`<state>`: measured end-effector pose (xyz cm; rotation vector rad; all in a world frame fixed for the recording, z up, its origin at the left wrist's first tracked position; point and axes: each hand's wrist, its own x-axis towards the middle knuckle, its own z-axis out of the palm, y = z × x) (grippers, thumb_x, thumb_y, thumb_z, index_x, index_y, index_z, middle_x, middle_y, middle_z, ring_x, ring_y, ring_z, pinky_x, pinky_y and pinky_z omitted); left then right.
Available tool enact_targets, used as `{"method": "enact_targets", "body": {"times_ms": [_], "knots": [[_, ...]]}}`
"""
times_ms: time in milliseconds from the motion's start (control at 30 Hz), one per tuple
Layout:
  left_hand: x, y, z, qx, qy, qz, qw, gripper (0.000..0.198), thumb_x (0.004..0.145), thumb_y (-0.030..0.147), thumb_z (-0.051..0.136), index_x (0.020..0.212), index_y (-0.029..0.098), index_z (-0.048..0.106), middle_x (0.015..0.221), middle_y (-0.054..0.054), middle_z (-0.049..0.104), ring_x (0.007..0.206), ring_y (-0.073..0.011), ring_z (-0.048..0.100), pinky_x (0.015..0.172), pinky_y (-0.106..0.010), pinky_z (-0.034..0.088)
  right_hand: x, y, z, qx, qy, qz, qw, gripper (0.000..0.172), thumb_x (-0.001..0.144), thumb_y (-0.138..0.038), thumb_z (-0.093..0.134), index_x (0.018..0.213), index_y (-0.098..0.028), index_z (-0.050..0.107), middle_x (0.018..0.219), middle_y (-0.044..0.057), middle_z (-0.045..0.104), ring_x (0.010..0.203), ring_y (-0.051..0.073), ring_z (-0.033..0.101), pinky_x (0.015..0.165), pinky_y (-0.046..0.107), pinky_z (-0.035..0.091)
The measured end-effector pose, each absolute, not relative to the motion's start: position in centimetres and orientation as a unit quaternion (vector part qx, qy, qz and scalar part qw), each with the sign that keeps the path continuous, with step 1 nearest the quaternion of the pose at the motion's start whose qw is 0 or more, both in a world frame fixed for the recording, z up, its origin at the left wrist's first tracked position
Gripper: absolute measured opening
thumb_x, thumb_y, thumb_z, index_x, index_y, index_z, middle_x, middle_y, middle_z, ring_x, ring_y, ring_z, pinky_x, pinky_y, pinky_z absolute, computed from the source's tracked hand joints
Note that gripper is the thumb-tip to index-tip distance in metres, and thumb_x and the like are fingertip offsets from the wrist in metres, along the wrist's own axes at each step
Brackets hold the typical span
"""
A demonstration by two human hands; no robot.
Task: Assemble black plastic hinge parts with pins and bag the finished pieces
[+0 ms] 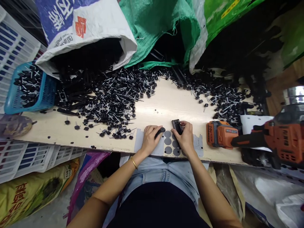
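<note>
My left hand point(150, 139) is closed around a small black handle-like part point(160, 131), its rounded end showing past the thumb. In my right hand point(186, 136) is a longer black plastic part point(176, 126) with a notched top end, held tilted between thumb and fingers. The two parts are apart. Beneath and between the hands lies a grey sheet point(168, 142) with dark round discs on it, near the bench's front edge. What the curled fingers cover underneath is hidden.
A heap of black knobs with metal pins point(118, 95) covers the left of the wooden bench point(159, 104). A blue basket point(46, 91) of pins stands left. Open sacks point(163, 19) line the back. An orange power tool point(280, 136) and battery point(222, 134) lie right.
</note>
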<state>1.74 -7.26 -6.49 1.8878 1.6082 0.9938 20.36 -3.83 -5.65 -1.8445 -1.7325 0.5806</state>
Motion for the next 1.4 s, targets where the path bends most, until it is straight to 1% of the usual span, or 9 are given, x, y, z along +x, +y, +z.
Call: {"method": "enact_targets", "body": {"times_ms": [67,167,300,467,567,633,1033,1233,1400], "knots": [[2.1,-7.3,-6.3,0.664,0.587,0.393,0.245,0.028,0.091,0.023,0.054,0.119,0.021,0.060,0.093,-0.005,0.062,0.091,-0.0173,0.057,0.084,-0.032,0.047,20.7,-3.8,-5.1,-0.687,-0.642,0.243,0.238,0.047,0.073,-0.053,0.064,0.103,-0.018,0.052,0.095,0.010,0.057,0.085,0.023,0.056,0.075,0.037,0.046],[2.2,-7.3,-6.0,0.653,0.589,0.402,0.255,0.029,0.091,0.025,0.054,0.119,0.020,0.060,0.088,-0.003,0.061,0.085,-0.0158,0.058,0.077,-0.027,0.048,21.6,-3.8,-4.0,-0.707,-0.628,0.288,0.149,0.046,0.062,-0.057,0.071,0.079,-0.020,0.049,0.075,0.003,0.056,0.069,0.020,0.054,0.063,0.032,0.042],[2.6,-7.3,-6.0,0.668,0.597,0.377,0.235,0.030,0.088,0.026,0.057,0.116,0.017,0.063,0.079,-0.003,0.058,0.079,-0.0167,0.055,0.074,-0.029,0.046,21.3,-4.6,-3.4,-0.708,-0.641,0.272,0.113,0.043,0.063,-0.045,0.073,0.068,-0.023,0.036,0.066,0.000,0.051,0.063,0.018,0.050,0.057,0.029,0.038],[3.9,-7.5,-6.7,0.704,0.600,0.334,0.183,0.029,0.087,0.020,0.056,0.115,0.018,0.063,0.081,-0.003,0.059,0.081,-0.0185,0.054,0.080,-0.034,0.042,19.1,-7.2,-4.4,-0.675,-0.686,0.209,0.173,0.014,0.082,-0.031,0.052,0.089,-0.021,0.046,0.087,0.009,0.058,0.083,0.025,0.056,0.066,0.036,0.046],[4.6,-7.6,-7.2,0.721,0.593,0.322,0.155,0.028,0.088,0.021,0.056,0.115,0.018,0.063,0.084,-0.004,0.060,0.081,-0.0193,0.053,0.080,-0.035,0.041,18.5,-8.2,-5.0,-0.644,-0.707,0.194,0.218,0.037,0.084,-0.022,0.045,0.121,-0.016,0.044,0.106,0.014,0.058,0.099,0.026,0.055,0.081,0.042,0.048],[4.9,-7.7,-7.4,0.721,0.597,0.321,0.145,0.027,0.089,0.023,0.056,0.114,0.016,0.063,0.082,-0.004,0.059,0.079,-0.0193,0.052,0.077,-0.034,0.041,18.6,-8.2,-5.3,-0.627,-0.718,0.201,0.226,0.044,0.084,-0.019,0.045,0.128,-0.016,0.042,0.109,0.014,0.058,0.102,0.026,0.054,0.087,0.044,0.048],[3.6,-5.9,-8.2,0.799,0.518,0.267,0.144,0.027,0.093,0.027,0.050,0.115,0.015,0.059,0.083,-0.005,0.056,0.080,-0.0193,0.051,0.073,-0.031,0.045,19.4,-7.5,-5.4,-0.611,-0.714,0.255,0.228,0.046,0.082,-0.020,0.048,0.128,-0.020,0.051,0.104,0.011,0.057,0.097,0.026,0.056,0.087,0.042,0.048],[4.5,-6.4,-8.3,0.766,0.572,0.263,0.130,0.028,0.094,0.023,0.045,0.118,0.013,0.056,0.087,-0.007,0.056,0.084,-0.0211,0.051,0.075,-0.033,0.046,19.4,-7.4,-5.5,-0.610,-0.717,0.253,0.222,0.047,0.080,-0.021,0.050,0.127,-0.018,0.053,0.101,0.011,0.057,0.096,0.026,0.055,0.086,0.042,0.047],[3.9,-5.3,-8.1,0.808,0.499,0.255,0.181,0.024,0.092,0.021,0.051,0.114,0.016,0.057,0.087,-0.004,0.054,0.087,-0.0189,0.052,0.079,-0.031,0.047,19.4,-7.3,-5.5,-0.603,-0.726,0.243,0.226,0.047,0.080,-0.022,0.049,0.126,-0.016,0.053,0.096,0.010,0.055,0.093,0.026,0.054,0.085,0.041,0.047]]}}
